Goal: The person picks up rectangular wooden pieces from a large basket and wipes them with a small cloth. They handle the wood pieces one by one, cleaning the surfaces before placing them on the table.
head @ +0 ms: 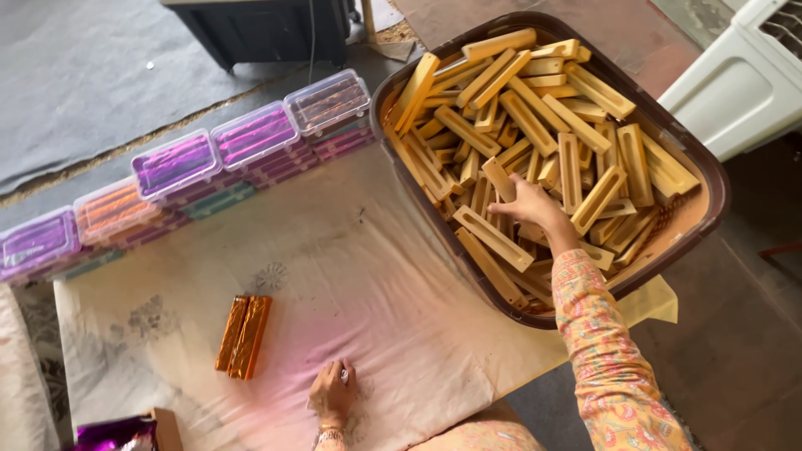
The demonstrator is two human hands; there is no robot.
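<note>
We close our right hand (525, 203) on one wooden tray (499, 178), lifting it straight out of the tub (710, 179). Our left hand (332, 391) rests clenched on the cloth (351, 276)

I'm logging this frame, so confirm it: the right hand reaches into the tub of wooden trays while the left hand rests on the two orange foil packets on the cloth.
One detail is wrong. The head view shows the left hand resting on the bare cloth, apart from the two orange foil packets, which lie to its left. The right hand does reach into the tub of wooden trays.
</note>
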